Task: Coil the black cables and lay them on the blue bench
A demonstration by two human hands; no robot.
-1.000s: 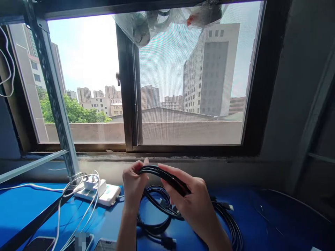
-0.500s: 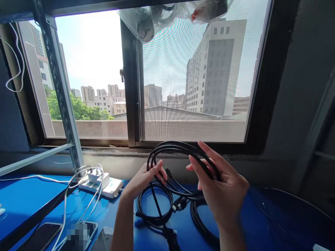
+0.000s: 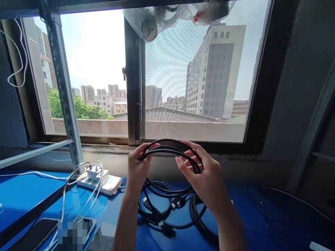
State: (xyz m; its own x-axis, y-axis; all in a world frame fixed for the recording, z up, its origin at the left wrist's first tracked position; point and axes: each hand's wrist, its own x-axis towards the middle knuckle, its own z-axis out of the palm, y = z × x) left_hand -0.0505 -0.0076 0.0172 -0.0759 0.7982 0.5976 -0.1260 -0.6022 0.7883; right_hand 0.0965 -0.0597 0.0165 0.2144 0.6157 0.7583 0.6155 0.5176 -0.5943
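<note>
A bundle of black cable (image 3: 167, 148) arches between my two hands, held up in front of the window sill. My left hand (image 3: 138, 167) is closed round the left end of the arch. My right hand (image 3: 206, 177) grips the right side, fingers curled over the strands. More loops of the same black cable (image 3: 167, 205) hang down and lie on the blue table (image 3: 31, 195), with small plug ends among them.
A white power strip (image 3: 103, 183) with white chargers and white cords sits on the table to the left. Phones (image 3: 36, 235) lie at the near left edge. A metal shelf post (image 3: 64, 90) stands at left. A plastic bag (image 3: 167, 15) hangs above the window.
Both hands have closed on the cable again and gathered the loops into a flatter arch. My left hand has risen to the arch's left end; the hanging loops have shifted on the table.
</note>
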